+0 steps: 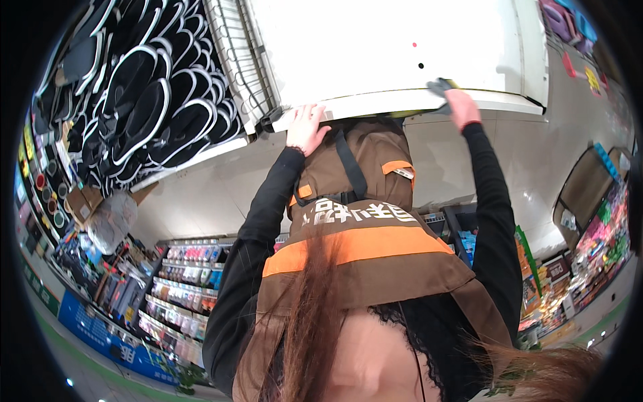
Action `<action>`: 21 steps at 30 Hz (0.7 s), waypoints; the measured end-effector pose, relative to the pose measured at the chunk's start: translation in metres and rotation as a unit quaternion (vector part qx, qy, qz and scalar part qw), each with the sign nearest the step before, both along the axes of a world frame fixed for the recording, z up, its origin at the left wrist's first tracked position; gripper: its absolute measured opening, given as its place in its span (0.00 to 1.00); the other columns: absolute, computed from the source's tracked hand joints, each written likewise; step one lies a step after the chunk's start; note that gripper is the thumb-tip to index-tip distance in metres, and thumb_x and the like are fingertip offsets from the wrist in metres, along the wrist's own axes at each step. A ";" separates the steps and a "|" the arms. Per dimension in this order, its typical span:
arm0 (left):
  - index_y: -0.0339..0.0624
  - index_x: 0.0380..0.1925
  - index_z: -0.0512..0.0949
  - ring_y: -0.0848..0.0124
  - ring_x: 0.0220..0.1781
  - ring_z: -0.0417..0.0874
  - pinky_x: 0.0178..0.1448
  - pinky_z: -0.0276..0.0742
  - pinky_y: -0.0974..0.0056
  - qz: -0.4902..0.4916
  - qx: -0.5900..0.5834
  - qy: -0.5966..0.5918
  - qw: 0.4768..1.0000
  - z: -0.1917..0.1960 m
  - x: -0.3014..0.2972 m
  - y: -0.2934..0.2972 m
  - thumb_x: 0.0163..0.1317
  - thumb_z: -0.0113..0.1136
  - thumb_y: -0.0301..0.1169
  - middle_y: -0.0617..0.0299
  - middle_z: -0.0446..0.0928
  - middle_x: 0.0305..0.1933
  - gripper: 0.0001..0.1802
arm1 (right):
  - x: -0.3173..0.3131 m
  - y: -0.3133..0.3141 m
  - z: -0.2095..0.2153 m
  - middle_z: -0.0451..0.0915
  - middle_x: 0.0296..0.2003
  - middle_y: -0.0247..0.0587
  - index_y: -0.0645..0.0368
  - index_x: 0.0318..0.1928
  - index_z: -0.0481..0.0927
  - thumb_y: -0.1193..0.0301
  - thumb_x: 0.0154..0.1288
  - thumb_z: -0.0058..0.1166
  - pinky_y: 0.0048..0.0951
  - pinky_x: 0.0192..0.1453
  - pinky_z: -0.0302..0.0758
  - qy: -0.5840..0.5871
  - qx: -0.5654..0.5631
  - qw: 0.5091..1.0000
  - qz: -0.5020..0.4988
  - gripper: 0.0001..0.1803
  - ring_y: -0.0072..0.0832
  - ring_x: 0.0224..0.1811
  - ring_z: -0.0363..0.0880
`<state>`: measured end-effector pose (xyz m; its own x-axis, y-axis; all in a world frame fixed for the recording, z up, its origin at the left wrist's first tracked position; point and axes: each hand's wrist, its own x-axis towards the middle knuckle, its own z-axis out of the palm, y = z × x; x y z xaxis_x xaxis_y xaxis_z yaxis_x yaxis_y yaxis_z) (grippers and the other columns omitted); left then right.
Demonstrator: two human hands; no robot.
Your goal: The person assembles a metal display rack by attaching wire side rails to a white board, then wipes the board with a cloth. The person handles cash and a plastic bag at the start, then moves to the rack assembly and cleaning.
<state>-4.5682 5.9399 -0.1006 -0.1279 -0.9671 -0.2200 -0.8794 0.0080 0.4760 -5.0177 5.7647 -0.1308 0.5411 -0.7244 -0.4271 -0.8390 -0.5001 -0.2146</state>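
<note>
A bare white shelf board (375, 47) stretches out in front of me, with a small red dot and a black dot on its surface. My left hand (307, 130) lies on the near edge at the left corner, fingers flat on the board and thumb apart. Further right, my right hand (463, 108) is closed on a grey cloth (440, 87), which touches the shelf's front edge. Part of the cloth hangs over that edge. The fingers of the right hand are partly hidden by the hand's own back.
Left of the shelf a wire side panel (236, 57) borders a display of many black slippers with white trim (144, 90). Racks of small packaged goods (184, 288) stand behind me at the left. Colourful goods (576, 278) fill the right side. Tiled floor (455, 154) shows below the shelf.
</note>
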 end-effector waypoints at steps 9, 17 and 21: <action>0.45 0.58 0.73 0.48 0.53 0.80 0.56 0.76 0.50 -0.036 0.141 0.053 0.988 -0.084 -0.072 -0.046 0.53 0.63 0.27 0.46 0.78 0.50 0.28 | -0.138 -0.057 -0.036 0.80 0.39 0.38 0.50 0.42 0.76 0.73 0.65 0.49 0.37 0.51 0.76 0.192 -0.108 0.975 -0.005 0.06 0.36 0.46 0.81; 0.46 0.57 0.77 0.45 0.49 0.82 0.54 0.78 0.51 0.008 0.119 0.083 0.989 -0.050 -0.072 -0.033 0.49 0.59 0.19 0.41 0.81 0.45 0.30 | -0.137 -0.049 0.049 0.76 0.34 0.40 0.56 0.35 0.73 0.82 0.50 0.56 0.39 0.49 0.76 0.007 -0.131 0.991 0.015 0.12 0.41 0.45 0.78; 0.47 0.58 0.77 0.49 0.57 0.81 0.62 0.76 0.53 0.004 0.095 0.036 0.995 0.050 -0.084 -0.022 0.45 0.60 0.18 0.50 0.80 0.56 0.34 | -0.148 -0.029 0.125 0.81 0.46 0.41 0.58 0.46 0.79 0.83 0.44 0.60 0.38 0.56 0.76 -0.032 -0.179 0.983 -0.018 0.23 0.39 0.53 0.78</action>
